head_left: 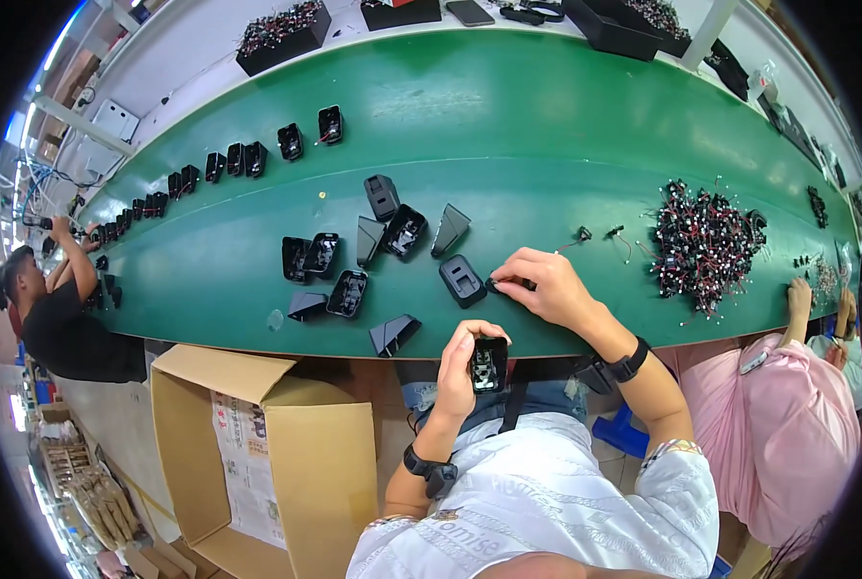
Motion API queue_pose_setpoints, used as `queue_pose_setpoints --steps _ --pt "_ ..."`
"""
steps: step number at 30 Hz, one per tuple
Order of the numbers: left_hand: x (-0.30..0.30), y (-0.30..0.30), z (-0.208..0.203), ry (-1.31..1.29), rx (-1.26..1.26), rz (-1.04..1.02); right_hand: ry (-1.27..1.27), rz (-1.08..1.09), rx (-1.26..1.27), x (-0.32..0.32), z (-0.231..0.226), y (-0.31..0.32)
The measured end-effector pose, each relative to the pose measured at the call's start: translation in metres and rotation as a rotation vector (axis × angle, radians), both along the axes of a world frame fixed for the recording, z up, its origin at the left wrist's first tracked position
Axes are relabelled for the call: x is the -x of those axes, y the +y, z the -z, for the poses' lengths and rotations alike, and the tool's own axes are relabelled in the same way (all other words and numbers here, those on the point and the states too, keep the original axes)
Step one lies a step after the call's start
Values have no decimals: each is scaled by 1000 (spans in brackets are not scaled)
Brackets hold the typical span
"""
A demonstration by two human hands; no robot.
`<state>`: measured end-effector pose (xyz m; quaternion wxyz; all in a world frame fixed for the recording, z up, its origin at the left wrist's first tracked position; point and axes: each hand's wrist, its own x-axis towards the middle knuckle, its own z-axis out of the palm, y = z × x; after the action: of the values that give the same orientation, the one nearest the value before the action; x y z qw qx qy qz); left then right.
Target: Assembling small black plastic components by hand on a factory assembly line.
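At the table's near edge my left hand [460, 372] is wrapped round a black plastic housing [489, 365], its hollow side facing up with parts inside. My right hand [547, 288] is above the green table, thumb and fingertips pinched on a small black part [493, 286], mostly covered by the fingers. Just left of those fingertips lies a dark grey housing [463, 281] with a recessed face. Further left are several more black housings, such as an open one [347, 293] and a wedge-shaped one [395, 335] lying on its side.
A heap of small wired parts [706, 246] lies to the right, with a loose wired piece [619, 241] beside it. Housings line the far left of the table [547, 116]. An open cardboard box [325, 473] stands below the edge. Co-workers sit left [64, 309] and right [769, 425].
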<state>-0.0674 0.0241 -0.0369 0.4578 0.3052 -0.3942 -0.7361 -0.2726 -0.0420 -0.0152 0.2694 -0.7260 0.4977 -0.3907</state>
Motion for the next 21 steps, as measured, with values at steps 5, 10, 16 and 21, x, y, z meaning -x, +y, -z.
queue_pose_setpoints --steps 5,10,16,21 --pt "11 1 5 -46 30 -88 62 23 139 7 -8 10" --pt "16 -3 -11 4 25 -224 -107 141 117 -10 -41 55" --pt "27 -12 -18 26 140 -209 -54 164 290 -30 -38 75" --pt "33 -10 -19 52 188 -237 5 200 347 -32 -32 81"
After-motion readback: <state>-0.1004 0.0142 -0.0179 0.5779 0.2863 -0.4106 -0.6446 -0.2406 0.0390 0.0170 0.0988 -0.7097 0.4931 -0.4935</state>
